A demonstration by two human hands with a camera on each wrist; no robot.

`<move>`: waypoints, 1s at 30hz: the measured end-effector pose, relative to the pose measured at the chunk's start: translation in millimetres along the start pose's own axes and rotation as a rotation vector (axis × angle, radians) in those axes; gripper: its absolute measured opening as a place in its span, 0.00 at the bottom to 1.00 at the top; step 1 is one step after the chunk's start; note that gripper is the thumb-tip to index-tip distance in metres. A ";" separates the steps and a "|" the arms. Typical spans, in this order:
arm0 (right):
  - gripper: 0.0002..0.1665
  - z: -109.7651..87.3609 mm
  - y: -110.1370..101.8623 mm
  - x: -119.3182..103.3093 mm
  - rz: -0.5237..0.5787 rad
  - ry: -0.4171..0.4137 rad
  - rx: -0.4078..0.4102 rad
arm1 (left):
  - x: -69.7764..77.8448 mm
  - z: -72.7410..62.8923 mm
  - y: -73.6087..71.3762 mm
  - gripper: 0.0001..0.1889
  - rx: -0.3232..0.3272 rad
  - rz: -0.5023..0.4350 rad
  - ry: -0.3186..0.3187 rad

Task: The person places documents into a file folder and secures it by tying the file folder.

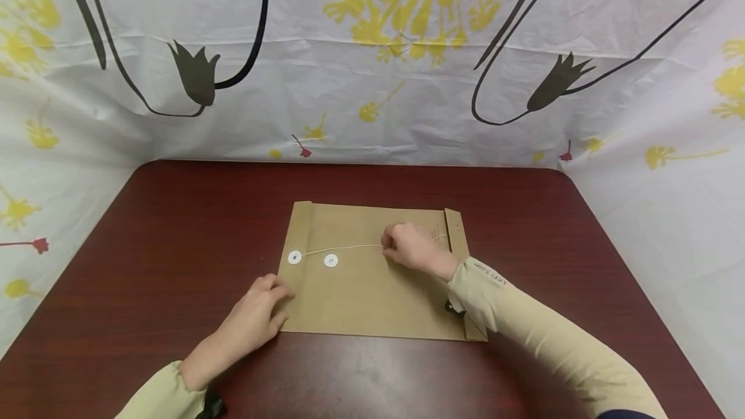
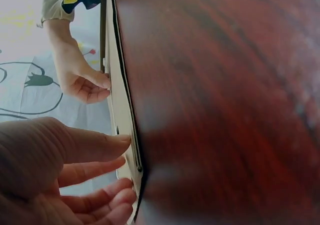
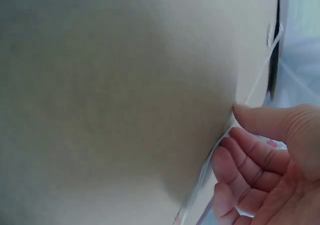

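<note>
A brown kraft document envelope (image 1: 361, 296) lies flat on the table. Two white button discs mark its left part: one disc (image 1: 295, 257) on the left flap, the other disc (image 1: 330, 260) just inside it. From the flap disc a thin pale string (image 1: 343, 248) runs taut to my right hand (image 1: 413, 247), which pinches it between thumb and fingers above the envelope's right half. The string's loose end trails beyond the fingers (image 3: 225, 160). My left hand (image 1: 256, 312) rests on the envelope's lower left edge, its thumb and fingers loosely bent against the paper.
The dark red wooden table (image 1: 204, 225) extends around the envelope. Behind it and at both sides hangs a white curtain (image 1: 326, 83) with yellow and grey flower prints. A second folded flap (image 1: 456, 231) runs along the envelope's right side.
</note>
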State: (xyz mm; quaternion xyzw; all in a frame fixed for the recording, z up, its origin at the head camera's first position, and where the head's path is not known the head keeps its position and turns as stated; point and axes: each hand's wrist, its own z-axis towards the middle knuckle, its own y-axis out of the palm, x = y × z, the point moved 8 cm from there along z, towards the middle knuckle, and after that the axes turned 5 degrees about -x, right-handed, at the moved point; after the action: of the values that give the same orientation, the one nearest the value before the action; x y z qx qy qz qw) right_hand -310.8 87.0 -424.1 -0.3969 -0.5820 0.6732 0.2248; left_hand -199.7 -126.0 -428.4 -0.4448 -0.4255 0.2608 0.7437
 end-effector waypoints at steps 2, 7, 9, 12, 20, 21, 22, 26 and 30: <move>0.06 -2.0 2.3 -4.4 -0.019 -0.016 0.005 | 2.5 0.4 2.2 0.14 -0.017 0.011 0.022; 0.07 -6.8 7.3 -11.0 -0.026 -0.003 -0.039 | 4.7 0.9 3.5 0.13 -0.043 0.032 0.028; 0.07 -9.1 8.6 -14.9 -0.025 -0.009 -0.057 | 5.1 1.2 3.1 0.13 -0.045 0.038 0.029; 0.09 -13.9 11.4 -22.8 -0.027 -0.043 -0.079 | 5.4 1.5 3.0 0.13 -0.048 0.042 0.029; 0.11 -24.5 22.9 -41.4 -0.001 -0.083 -0.178 | 5.3 1.5 2.3 0.13 -0.048 0.045 0.025; 0.11 -25.6 23.3 -44.2 0.009 -0.084 -0.188 | 5.3 1.5 2.5 0.13 -0.049 0.046 0.025; 0.11 -26.8 24.1 -47.0 0.022 -0.089 -0.197 | 5.3 1.5 2.7 0.13 -0.051 0.045 0.023; 0.11 -30.7 26.4 -59.5 0.151 -0.125 -0.218 | 5.8 1.7 3.1 0.13 -0.050 0.041 0.021; 0.09 -34.6 31.4 -67.6 0.459 -0.095 -0.276 | 6.9 2.0 2.8 0.13 -0.044 0.040 0.019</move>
State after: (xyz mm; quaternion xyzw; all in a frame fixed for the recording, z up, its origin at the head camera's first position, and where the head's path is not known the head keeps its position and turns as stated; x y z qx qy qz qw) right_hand -238.8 49.4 -436.1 -0.5130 -0.5731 0.6388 -0.0174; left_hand -197.9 -118.5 -427.6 -0.4719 -0.4153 0.2620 0.7323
